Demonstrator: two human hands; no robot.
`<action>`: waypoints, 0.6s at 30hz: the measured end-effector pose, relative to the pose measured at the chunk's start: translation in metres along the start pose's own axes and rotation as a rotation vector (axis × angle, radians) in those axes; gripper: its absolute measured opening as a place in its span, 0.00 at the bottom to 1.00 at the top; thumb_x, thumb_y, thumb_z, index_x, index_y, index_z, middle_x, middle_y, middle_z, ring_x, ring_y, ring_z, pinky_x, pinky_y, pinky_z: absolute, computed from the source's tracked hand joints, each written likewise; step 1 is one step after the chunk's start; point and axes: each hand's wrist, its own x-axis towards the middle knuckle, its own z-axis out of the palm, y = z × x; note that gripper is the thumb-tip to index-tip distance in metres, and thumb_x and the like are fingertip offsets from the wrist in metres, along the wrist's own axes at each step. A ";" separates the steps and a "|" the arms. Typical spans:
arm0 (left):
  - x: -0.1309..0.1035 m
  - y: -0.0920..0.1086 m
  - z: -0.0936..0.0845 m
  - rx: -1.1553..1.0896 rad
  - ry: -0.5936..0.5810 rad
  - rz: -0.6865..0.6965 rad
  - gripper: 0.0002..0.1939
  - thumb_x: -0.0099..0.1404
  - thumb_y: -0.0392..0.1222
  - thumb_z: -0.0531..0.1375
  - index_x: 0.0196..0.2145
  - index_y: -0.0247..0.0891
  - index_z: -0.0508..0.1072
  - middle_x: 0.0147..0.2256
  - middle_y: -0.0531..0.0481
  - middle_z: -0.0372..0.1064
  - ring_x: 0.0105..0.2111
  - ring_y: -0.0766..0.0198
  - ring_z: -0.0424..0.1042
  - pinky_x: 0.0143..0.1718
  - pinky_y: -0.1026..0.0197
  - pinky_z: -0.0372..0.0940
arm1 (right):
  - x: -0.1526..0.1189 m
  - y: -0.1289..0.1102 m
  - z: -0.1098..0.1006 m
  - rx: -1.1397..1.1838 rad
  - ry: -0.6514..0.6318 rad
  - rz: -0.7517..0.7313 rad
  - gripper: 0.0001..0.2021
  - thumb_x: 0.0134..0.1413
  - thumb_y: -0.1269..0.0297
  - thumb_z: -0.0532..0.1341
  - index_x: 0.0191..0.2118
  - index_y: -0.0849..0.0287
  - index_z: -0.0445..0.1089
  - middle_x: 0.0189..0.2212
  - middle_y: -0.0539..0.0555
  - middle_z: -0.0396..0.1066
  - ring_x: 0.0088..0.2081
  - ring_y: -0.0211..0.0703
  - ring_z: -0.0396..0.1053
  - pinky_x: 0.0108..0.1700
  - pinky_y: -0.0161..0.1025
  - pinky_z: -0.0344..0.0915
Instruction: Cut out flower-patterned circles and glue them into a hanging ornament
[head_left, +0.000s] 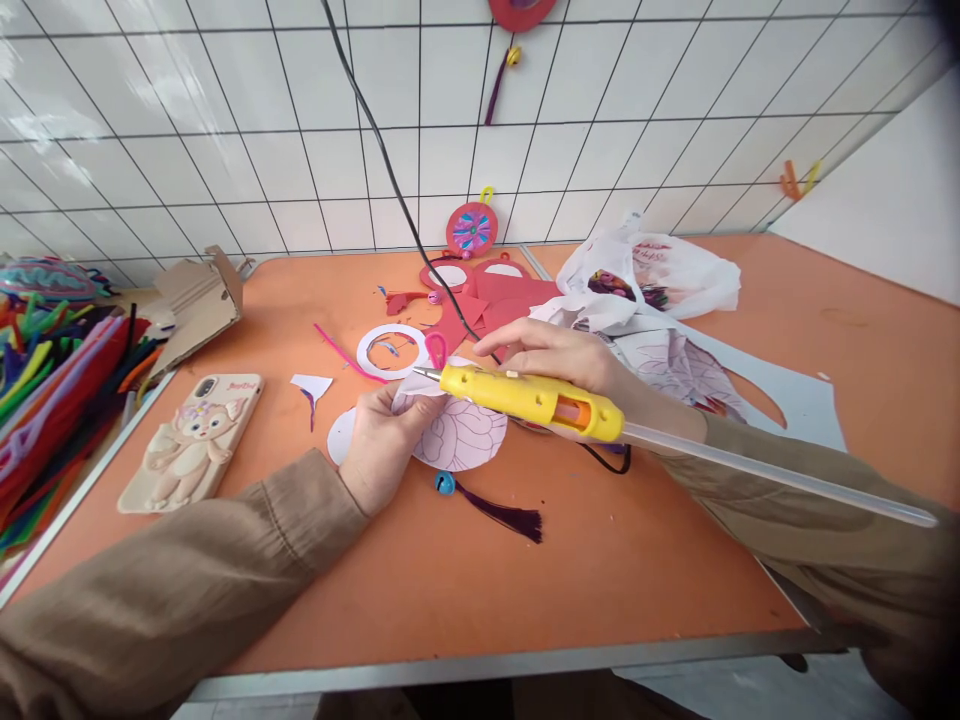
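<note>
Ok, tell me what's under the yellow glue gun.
Below the glue gun is a line-patterned paper disc, pinched by the left hand. The glue gun, in the right hand, hides part of the disc's pattern from view.

No wording can be read with certainty. A short line of small red lettering [241,386] stands near the camera end of the cartoon-figure phone case [191,450], seemingly one word, too small to spell out. Red print [656,248] on the crumpled white plastic bag [705,280] is broken up by folds and illegible.
</note>
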 end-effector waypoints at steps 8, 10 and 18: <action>0.002 -0.002 -0.001 -0.116 -0.025 -0.044 0.19 0.48 0.53 0.75 0.32 0.36 0.82 0.32 0.45 0.81 0.33 0.55 0.79 0.36 0.57 0.74 | 0.001 -0.022 -0.004 0.115 0.055 0.181 0.03 0.56 0.61 0.67 0.36 0.50 0.73 0.34 0.49 0.76 0.39 0.47 0.76 0.42 0.46 0.74; 0.002 -0.002 -0.001 -0.083 -0.030 -0.030 0.19 0.49 0.53 0.75 0.32 0.35 0.82 0.32 0.45 0.81 0.32 0.55 0.79 0.35 0.57 0.74 | 0.000 -0.025 0.001 0.144 0.081 0.265 0.06 0.54 0.60 0.68 0.34 0.51 0.71 0.30 0.49 0.75 0.36 0.47 0.75 0.39 0.45 0.74; 0.001 -0.004 -0.003 -0.087 -0.106 -0.083 0.23 0.49 0.58 0.74 0.32 0.34 0.81 0.31 0.44 0.81 0.31 0.55 0.79 0.33 0.57 0.73 | -0.001 -0.038 0.012 0.072 0.100 0.306 0.05 0.54 0.65 0.65 0.35 0.52 0.68 0.30 0.48 0.72 0.32 0.42 0.71 0.33 0.42 0.71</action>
